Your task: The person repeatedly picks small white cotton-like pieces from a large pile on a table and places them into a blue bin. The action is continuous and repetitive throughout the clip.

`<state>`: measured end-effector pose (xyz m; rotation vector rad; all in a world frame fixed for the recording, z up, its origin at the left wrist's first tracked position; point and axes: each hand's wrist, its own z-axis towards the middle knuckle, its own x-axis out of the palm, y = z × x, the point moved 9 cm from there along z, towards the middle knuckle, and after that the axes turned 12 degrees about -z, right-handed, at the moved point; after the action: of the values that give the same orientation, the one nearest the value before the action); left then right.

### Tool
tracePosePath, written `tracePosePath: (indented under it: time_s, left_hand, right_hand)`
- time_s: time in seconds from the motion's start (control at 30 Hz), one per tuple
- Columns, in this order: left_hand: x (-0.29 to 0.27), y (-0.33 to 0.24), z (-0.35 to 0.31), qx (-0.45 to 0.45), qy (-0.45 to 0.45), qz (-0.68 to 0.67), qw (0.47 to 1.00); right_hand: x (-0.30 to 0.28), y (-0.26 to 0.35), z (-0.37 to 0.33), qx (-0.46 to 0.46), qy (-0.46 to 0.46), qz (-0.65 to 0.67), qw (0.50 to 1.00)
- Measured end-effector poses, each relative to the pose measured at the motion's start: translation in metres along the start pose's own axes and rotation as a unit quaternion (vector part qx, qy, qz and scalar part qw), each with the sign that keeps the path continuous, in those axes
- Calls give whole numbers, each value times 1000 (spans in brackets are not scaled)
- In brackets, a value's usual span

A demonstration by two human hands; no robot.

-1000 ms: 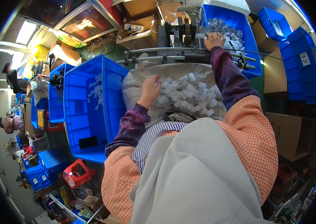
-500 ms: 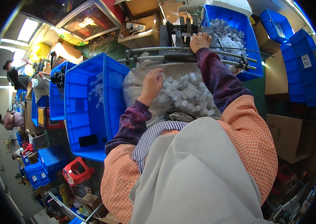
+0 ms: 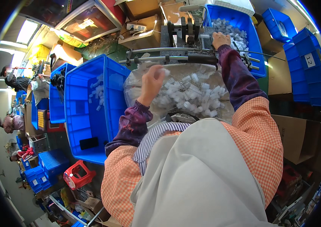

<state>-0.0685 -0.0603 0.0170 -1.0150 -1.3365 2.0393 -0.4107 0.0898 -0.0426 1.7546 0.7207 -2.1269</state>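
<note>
right hand [image 3: 221, 39] has slid rightward, off middle of black metal bench fixture [image 3: 184, 31], to its right end; fingers curled, can't tell from here whether gripping anything. left hand [image 3: 152, 84] lifted slightly, pinching small white plastic piece [image 3: 165, 72] at fingertips, apart from fixture. heap of white plastic pieces and wire coils [image 3: 192, 96] right of left hand (plenty there), deep blue rectangular plastic crate [image 3: 81, 128] left of it. seemingly means fixture's middle uncovered, one piece at ready.

left grip [image 3: 153, 82]: fingers curled | right grip [image 3: 221, 39]: farther forward, knuckles up | forearms [image 3: 132, 123] apart
</note>
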Motion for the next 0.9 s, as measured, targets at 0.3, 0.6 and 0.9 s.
tracePosePath:
  time_s: [0.3,0.6,0.9]
  left_hand:
    - [52,-23,10,-44,57,-140,987]
    - [41,-4,15,11,59,112,992]
    - [14,89,-42,-104,190,316,924]
  right_hand:
    - [-66,-19,-65,-23,34,205,978]
    - [-52,50,-67,-156,3,389,908]
    - [-17,33,-16,-12,-137,93,986]
